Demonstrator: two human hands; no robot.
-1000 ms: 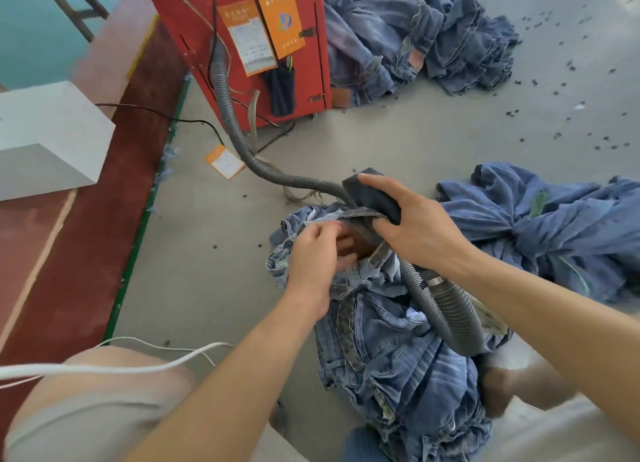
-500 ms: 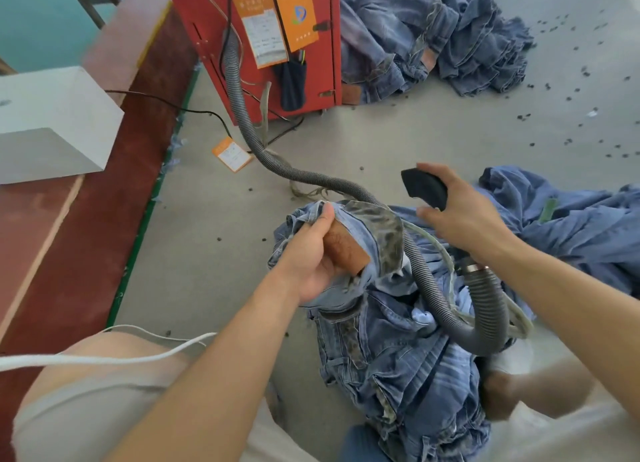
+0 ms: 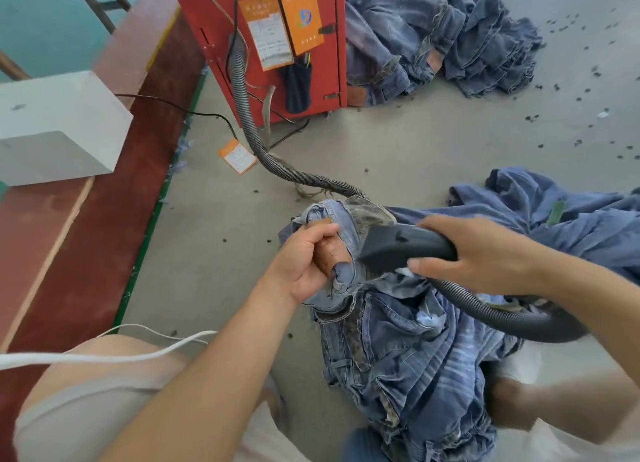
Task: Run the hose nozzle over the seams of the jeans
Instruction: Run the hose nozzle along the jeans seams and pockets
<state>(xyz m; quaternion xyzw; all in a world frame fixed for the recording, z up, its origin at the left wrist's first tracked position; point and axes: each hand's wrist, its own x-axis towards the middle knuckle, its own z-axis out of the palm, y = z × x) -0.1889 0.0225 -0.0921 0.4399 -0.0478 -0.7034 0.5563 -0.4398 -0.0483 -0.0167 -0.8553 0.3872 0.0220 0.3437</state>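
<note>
Denim is bunching in the left hand [image 3: 304,260], which is gripping the jeans' waistband [image 3: 349,219] upright — just to its right the right hand [image 3: 485,253] is clasping the dark hose nozzle [image 3: 401,248], lying crosswise, mouth pointing left at the seam.

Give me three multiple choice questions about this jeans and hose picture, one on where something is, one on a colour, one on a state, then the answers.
1. Where does the nozzle point?
A. at the waistband held up by the left hand
B. at the white block
C. at the ceiling

2. What colour is the machine the hose runs to?
A. green
B. red
C. yellow

3. What is the right hand doing?
A. hanging empty
B. resting flat on the floor
C. gripping the nozzle

Answers: A, its mouth meets the raised denim; B, a red cabinet; C, fingers wrap it.
</note>
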